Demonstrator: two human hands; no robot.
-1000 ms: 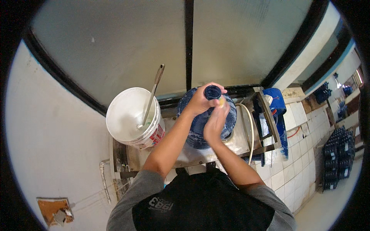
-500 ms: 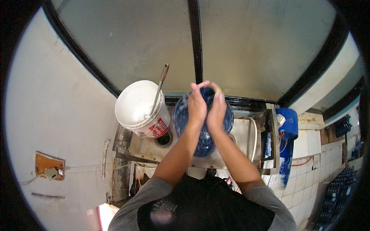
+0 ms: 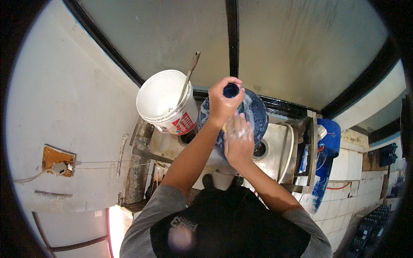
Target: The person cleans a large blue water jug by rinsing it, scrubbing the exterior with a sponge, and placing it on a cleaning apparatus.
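While left hand (image 3: 221, 102) fingers clamp the blue jug (image 3: 254, 114) neck, right hand (image 3: 238, 139) flat, soapy; white bucket (image 3: 161, 101) with stirrer (image 3: 188, 81).

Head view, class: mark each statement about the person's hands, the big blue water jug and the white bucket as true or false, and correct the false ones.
1. The left hand grips the neck of the blue water jug. True.
2. The right hand rests flat on the jug's side, covered in suds. True.
3. The white bucket stands to the right of the jug. False: it stands to the jug's left.
4. A long-handled tool leans in the bucket. True.
5. The jug lies on the tiled floor. False: it sits on the metal sink counter.
6. The right hand holds the tool's handle. False: it is on the jug.
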